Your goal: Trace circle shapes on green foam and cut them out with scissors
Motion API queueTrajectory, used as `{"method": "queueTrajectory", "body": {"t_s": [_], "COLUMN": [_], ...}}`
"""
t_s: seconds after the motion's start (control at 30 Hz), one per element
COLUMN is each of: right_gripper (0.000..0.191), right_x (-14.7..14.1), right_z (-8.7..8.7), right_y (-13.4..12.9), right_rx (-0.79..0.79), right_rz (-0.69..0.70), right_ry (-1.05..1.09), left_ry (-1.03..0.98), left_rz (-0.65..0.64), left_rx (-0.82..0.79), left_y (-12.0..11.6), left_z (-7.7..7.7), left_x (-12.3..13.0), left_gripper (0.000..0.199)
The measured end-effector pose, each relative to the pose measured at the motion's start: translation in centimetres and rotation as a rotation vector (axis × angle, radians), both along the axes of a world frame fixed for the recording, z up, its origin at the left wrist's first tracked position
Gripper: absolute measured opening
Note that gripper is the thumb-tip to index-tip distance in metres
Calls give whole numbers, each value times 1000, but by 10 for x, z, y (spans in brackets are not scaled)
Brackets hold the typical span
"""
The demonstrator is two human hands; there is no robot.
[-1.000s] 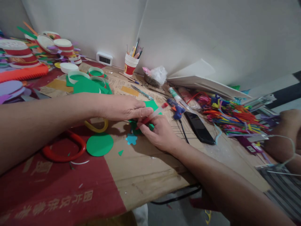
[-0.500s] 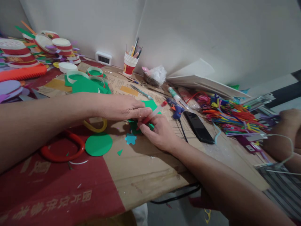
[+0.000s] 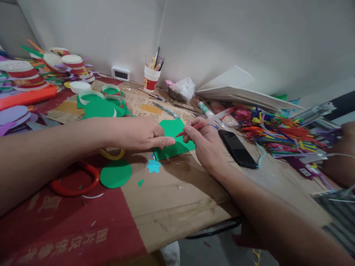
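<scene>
My left hand (image 3: 141,133) lies on the left part of a green sheet (image 3: 174,146), its thumb stretched out and its other fingers partly hidden. In my right hand (image 3: 206,142) is a red pen (image 3: 198,126), pinched between thumb and fingers. The pen's tip points left, over the sheet and close to my left thumb; whether it touches the sheet I cannot tell. Just in front of the sheet lies a light blue flower-shaped piece (image 3: 153,166). A green disc (image 3: 115,174) and a small green triangle (image 3: 141,183) rest nearer to me.
Red (image 3: 94,181) and yellow (image 3: 112,155) ring-shaped handles show near my left forearm. A black phone (image 3: 238,149) and colourful pipe cleaners (image 3: 280,133) lie to the right. Behind stand a paper cup with pens (image 3: 151,79) and green-lined paper rings (image 3: 111,89). Another person's arm (image 3: 340,166) is at far right.
My right hand has moved right, away from my left hand, with the red pen now tilted lower. More of the green sheet shows. My left hand stays on it.
</scene>
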State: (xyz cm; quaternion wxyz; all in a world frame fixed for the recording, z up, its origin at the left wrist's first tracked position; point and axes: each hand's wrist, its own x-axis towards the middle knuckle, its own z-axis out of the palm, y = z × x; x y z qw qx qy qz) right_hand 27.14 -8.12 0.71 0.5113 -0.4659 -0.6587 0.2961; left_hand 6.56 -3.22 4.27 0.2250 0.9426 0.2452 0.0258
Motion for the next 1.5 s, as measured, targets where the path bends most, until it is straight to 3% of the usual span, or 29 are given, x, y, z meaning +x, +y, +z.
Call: {"method": "queueTrajectory", "body": {"t_s": [0.27,0.57,1.03,1.5], "right_gripper": [16,13,12,14], "right_x": [3,-6,-12,-13], "right_z": [-1,-4,-7,-11], "right_y": [-4,-11,-11,-8], "right_rx": [-14,81,79,114], "right_rz": [84,313,307,315], "right_ry": [-92,-387,-422,-464], "left_ry": [12,19,-49,-38], "left_rz": [8,-59,-68,-68], "left_rx": [-20,-38,-54,-65], "left_y": [0,6,10,8], "left_z": [3,2,-4,-2], "left_x": [1,-2,-3,-2], "left_gripper": [50,47,59,54]}}
